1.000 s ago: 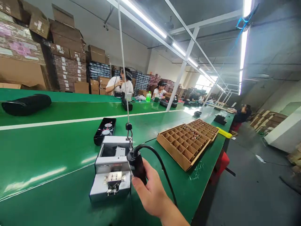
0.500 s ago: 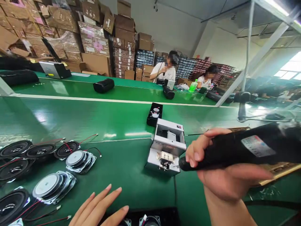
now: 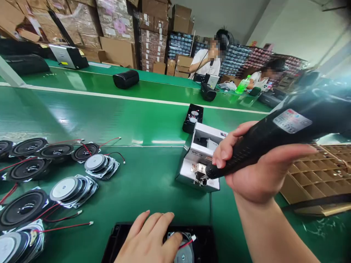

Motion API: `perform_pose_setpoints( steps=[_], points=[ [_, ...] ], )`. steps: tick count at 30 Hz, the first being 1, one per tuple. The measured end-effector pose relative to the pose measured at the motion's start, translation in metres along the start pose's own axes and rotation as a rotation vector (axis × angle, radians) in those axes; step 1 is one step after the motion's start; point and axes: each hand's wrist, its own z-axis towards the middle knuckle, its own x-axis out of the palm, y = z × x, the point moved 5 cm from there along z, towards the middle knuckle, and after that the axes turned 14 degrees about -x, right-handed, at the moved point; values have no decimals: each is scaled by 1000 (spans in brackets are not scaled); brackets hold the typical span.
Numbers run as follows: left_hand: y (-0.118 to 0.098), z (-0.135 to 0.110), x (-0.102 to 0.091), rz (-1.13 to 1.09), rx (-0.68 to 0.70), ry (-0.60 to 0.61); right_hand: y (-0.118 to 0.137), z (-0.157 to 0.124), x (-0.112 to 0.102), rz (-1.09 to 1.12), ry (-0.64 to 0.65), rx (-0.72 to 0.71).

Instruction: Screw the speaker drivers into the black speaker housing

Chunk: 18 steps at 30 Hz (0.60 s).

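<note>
Gripping the black driver [image 3: 255, 146], right fingers [image 3: 224, 154] curl; left fingers [image 3: 149, 225] lie spread over casing [image 3: 205, 244].

The left hand [image 3: 148, 243] is low, between six and seven o'clock, back upward, its slightly bent fingers [image 3: 156, 221] close together and aimed toward one o'clock. The left thumb [image 3: 174, 243] stands apart, toward two. Near four o'clock, the right hand [image 3: 253, 179] is curled in a grip, fingertips [image 3: 221, 155] at its nine o'clock side, right thumb [image 3: 297, 150] stretched toward three. The bare right forearm [image 3: 274, 233] slants in from five o'clock.
</note>
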Motion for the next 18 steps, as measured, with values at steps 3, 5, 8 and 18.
perform_pose_setpoints(
  steps=[3,5,8,18],
  points=[
    [0,5,-3,-106,-89,75,-1,-3,3,9,-7,33],
    [0,7,-4,-179,-137,112,0,-4,4,3,-16,52],
    [-1,8,-3,-232,-184,131,3,-3,1,-21,-30,29],
    [-4,9,-9,-286,-238,156,3,-3,3,-51,-6,-2]
  ],
)
